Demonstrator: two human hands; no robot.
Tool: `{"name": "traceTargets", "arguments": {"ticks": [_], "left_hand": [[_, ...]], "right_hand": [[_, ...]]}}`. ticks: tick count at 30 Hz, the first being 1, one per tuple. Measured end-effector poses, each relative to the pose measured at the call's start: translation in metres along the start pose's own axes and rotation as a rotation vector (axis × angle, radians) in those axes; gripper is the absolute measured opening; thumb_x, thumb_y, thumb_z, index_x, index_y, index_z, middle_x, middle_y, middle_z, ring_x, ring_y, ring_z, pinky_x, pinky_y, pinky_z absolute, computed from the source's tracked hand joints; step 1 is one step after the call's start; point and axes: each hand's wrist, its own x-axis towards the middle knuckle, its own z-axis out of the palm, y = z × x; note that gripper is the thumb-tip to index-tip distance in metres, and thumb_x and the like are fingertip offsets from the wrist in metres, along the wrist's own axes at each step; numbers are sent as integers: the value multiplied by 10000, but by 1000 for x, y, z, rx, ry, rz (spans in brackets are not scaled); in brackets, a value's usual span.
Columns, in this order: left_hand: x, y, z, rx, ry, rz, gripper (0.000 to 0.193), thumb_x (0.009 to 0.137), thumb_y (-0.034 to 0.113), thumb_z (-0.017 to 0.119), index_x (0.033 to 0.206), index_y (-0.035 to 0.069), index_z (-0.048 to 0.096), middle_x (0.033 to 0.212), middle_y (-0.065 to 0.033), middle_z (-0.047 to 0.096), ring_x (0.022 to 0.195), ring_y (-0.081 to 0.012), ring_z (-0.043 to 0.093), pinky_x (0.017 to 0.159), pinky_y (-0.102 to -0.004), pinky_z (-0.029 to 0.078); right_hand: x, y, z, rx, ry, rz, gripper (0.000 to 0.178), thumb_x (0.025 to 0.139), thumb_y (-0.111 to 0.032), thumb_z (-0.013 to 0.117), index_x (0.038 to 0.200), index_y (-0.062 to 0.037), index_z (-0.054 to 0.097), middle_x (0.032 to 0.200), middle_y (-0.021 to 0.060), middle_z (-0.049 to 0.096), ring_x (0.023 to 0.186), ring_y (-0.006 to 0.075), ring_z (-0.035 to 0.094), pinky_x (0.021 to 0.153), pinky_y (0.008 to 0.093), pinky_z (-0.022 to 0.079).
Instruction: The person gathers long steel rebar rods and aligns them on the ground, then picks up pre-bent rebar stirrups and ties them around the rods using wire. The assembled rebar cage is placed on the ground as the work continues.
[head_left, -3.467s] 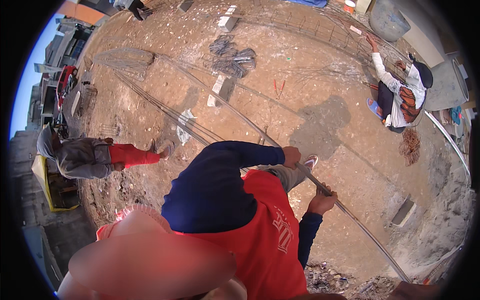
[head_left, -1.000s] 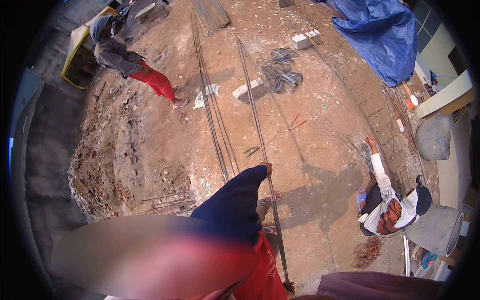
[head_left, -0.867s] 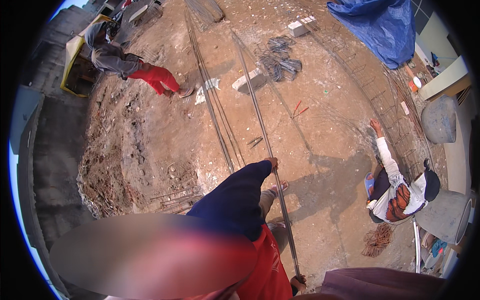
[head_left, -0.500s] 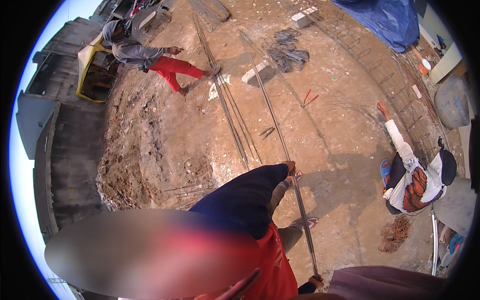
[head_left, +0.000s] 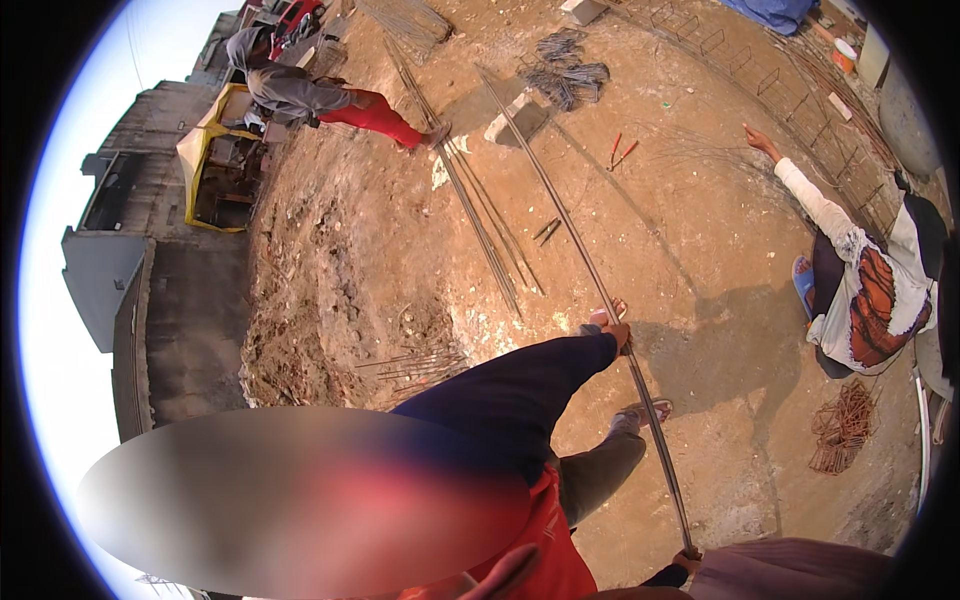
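A long, thin dark steel rebar (head_left: 572, 222), looking like two rods side by side, runs slantwise from the upper middle to the lower edge. My left hand (head_left: 621, 337), in a navy sleeve, is closed around its middle. Lower down, near the bottom edge, my right hand (head_left: 688, 559) is closed around the near end, partly hidden by purple cloth (head_left: 790, 572). The rebar's far part passes over a pale concrete block (head_left: 516, 120). My sandalled feet stand beside the bar. A blurred patch hides the lower left, including part of my red top.
More bars (head_left: 478, 210) lie left of mine; pliers (head_left: 546, 232) and red-handled cutters (head_left: 621, 152) lie nearby. A person in red trousers (head_left: 375, 118) stands far left; a crouching person (head_left: 868, 300) is right, near wire stirrups (head_left: 842, 425) and a rebar cage (head_left: 745, 60). Rough dirt (head_left: 310, 290) rises left.
My hands and the rebar have shifted right in view, still gripped. The ground scene has shifted too. The far person's outstretched arm has come closer to the body.
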Motion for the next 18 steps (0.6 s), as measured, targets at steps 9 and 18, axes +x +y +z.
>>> {"name": "traceTargets", "arguments": {"ticks": [9,18], "left_hand": [[89,-86,-29,461,313,-271,167,892,265,535,858,104,558,855,-51,605,829,-202,593,690,-404,497],[193,-63,-67,364,49,-471,193,954,226,446,852,122,573,817,12,614,777,-180,613,719,-356,517]], "right_hand": [[125,61,-51,508,34,-19,96,898,-146,495,868,-57,476,730,43,441,663,229,451,658,389,429],[238,117,1,602,70,42,84,909,-83,522,849,-28,500,716,105,470,641,293,503,693,501,496]]}}
